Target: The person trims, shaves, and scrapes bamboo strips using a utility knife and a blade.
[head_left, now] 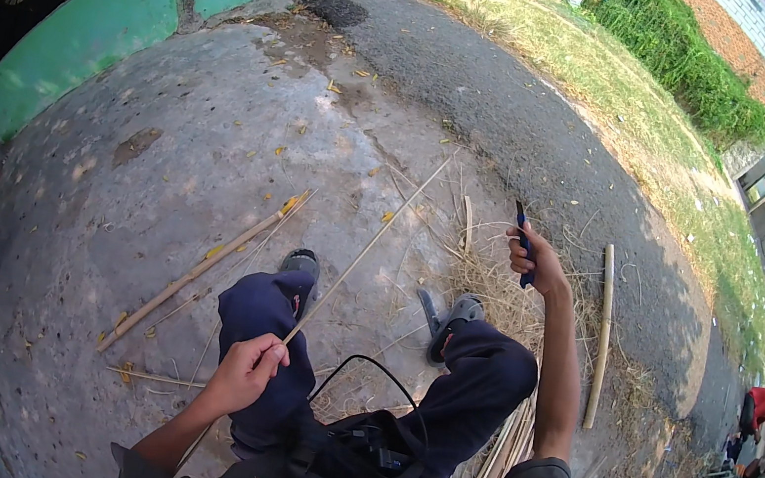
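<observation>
My left hand [249,373] is closed in a pinch around a long, thin bamboo strip [369,249]. From my fingers the strip slants away to the upper right, over the ground between my feet. Off to the right, my raised right hand [539,262] is wrapped round a knife [525,278] with a dark blue handle. Its narrow dark blade points up and away, apart from the strip. Below the knife lies a heap of pale bamboo shavings [504,293].
A bamboo pole [196,278] lies at left, another bamboo pole [601,339] at right. Split bamboo strips [499,463] are bundled by my right leg. A flat grey blade [428,309] rests near my right shoe [460,319]. People [757,414] are at far right; a green wall [92,53] stands left.
</observation>
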Motion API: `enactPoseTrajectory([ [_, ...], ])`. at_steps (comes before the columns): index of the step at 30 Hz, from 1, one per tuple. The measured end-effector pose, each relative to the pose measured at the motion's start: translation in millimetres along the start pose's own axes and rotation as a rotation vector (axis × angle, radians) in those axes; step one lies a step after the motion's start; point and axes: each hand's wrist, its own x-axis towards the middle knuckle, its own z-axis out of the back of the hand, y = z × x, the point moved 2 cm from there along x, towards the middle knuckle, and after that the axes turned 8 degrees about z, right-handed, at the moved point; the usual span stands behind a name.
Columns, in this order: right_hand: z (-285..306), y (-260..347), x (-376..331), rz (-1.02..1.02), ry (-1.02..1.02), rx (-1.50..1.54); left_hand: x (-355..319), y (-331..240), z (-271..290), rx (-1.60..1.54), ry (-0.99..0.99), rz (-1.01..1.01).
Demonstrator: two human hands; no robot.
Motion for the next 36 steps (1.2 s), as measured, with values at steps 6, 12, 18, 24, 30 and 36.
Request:
enactPoseTrajectory([
  [6,124,-98,-80,-0.126,-0.608,-1.0,37,-23,36,0.209,-0.077,-0.112],
  [12,227,-272,-155,-0.547,-0.486,-1.46,87,-46,27,0.209,-0.041,-0.123],
  [18,229,-392,-152,-0.633,-0.716,-1.305,113,-24,-2,0.191,0.098,0.026],
  [24,205,-383,-114,-0.583,-0.679,-1.315,148,-6,-12,0.197,0.145,0.235],
  [30,224,-380,-98,-0.674,-0.793,-1.265,181,-11,-3,0.241,0.15,0.315],
  [36,216,-404,-103,-0.743,-0.753,-1.239,195,-15,-7,0.181,0.153,0.377],
])
